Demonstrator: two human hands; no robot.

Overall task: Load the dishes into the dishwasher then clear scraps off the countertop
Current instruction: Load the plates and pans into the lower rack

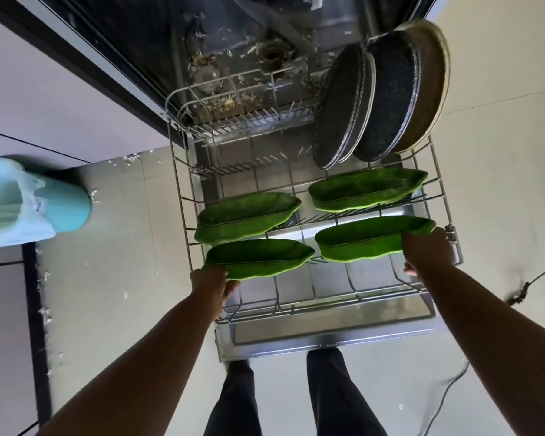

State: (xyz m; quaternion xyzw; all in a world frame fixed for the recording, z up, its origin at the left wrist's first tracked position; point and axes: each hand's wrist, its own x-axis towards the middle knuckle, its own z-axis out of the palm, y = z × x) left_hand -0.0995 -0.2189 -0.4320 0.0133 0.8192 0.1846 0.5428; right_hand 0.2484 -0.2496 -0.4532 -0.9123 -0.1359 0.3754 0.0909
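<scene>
The dishwasher's lower wire rack (183, 196) is pulled out over the open door (328, 344). Several green leaf-shaped dishes lie in it. My left hand (213, 284) grips the left end of the near-left green dish (258, 258). My right hand (425, 250) grips the right end of the near-right green dish (368, 237). Two more green dishes sit behind: one at the left (249, 215), one at the right (365, 188). Dark round plates (343, 105) and a tan-rimmed plate (428, 86) stand upright at the rack's back right.
Food scraps litter the dishwasher's inner floor (233, 67). A teal bin with a pale liner (29, 202) stands on the floor to the left. A cable (529, 284) trails on the floor at the right. My legs (296, 401) stand just before the door's edge.
</scene>
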